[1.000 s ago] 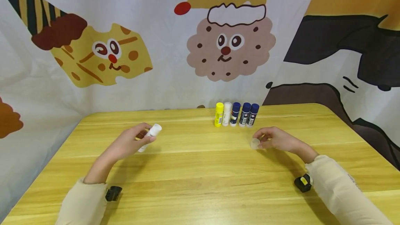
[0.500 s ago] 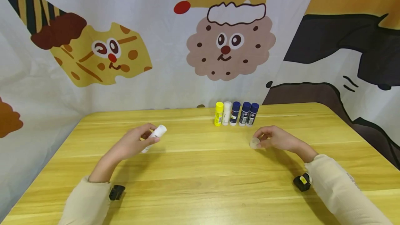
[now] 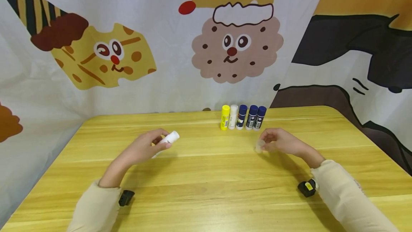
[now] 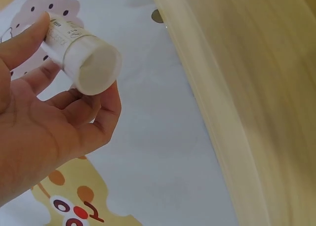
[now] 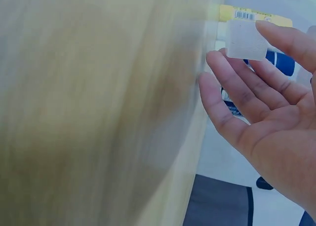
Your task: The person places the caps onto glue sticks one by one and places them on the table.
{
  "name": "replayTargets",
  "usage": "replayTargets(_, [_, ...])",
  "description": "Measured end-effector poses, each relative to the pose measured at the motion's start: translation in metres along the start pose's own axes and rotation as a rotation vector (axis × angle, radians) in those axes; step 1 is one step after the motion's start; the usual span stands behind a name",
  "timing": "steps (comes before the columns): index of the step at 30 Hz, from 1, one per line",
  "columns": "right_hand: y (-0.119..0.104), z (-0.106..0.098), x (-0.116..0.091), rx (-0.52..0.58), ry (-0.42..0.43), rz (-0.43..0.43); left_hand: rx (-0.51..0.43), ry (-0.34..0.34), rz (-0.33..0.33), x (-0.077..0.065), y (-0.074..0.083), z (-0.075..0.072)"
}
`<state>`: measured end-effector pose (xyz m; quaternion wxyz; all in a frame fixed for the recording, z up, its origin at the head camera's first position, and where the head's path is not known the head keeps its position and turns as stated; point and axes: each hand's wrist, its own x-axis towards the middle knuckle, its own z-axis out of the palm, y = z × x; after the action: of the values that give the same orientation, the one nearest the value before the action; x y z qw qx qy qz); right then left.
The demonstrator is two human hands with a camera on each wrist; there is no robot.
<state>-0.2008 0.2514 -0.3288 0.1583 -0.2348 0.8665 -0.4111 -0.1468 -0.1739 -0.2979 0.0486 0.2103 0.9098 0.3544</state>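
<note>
My left hand (image 3: 143,148) grips a white glue stick (image 3: 171,138), held tilted above the left half of the table with its upper end leaning right. Close up in the left wrist view, the same glue stick (image 4: 71,45) lies between thumb and fingers, one round pale end facing the camera. On the right, my right hand (image 3: 285,143) pinches a small translucent cap (image 3: 259,146) between thumb and fingertips. Fine ribs run along the cap (image 5: 245,41) in the right wrist view. A wide gap separates the two hands.
Toward the back of the wooden table (image 3: 206,189) several glue sticks stand upright in a row: a yellow one (image 3: 225,118), a white one (image 3: 233,117) and dark blue ones (image 3: 251,118). A printed cloth (image 3: 173,81) hangs behind the table's far edge.
My left hand has moved right with the glue stick, which leans over further. My right hand has shifted slightly left and the cap in it has turned a little.
</note>
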Motion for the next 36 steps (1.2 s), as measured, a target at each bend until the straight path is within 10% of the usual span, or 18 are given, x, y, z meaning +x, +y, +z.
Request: replayTargets(36, [-0.044,0.042,0.025,-0.006,0.018,-0.223,0.011,-0.095,0.092,0.021,0.027,0.040])
